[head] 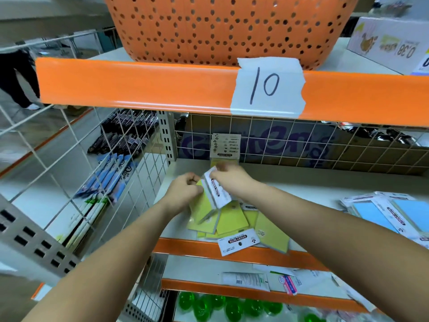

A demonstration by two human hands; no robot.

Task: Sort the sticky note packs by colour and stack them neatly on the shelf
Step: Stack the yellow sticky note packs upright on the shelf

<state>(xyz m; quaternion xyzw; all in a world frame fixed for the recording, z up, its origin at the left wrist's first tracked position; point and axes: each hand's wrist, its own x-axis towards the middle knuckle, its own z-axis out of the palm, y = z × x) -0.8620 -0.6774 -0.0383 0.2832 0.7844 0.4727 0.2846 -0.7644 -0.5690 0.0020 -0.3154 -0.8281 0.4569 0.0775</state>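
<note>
Both my hands hold a small bundle of yellow sticky note packs [204, 209] upright over the white shelf [301, 187]. My left hand [185, 190] grips the bundle's left edge. My right hand [228, 176] pinches the white header card [218, 190] at its top. Below them, several more yellow packs [234, 220] lie loose near the shelf's front edge, one header card [236, 244] overhanging it. One yellow pack [225, 147] stands upright against the back wire grid. Blue packs [392, 216] lie in a loose pile at the right.
An orange shelf beam [139, 86] with a taped "10" label [267, 86] hangs just above. An orange perforated basket [227, 26] sits on the upper shelf. Wire grid panels [69, 147] close the left side and back. Lower shelves hold tubes and green bottles [222, 305].
</note>
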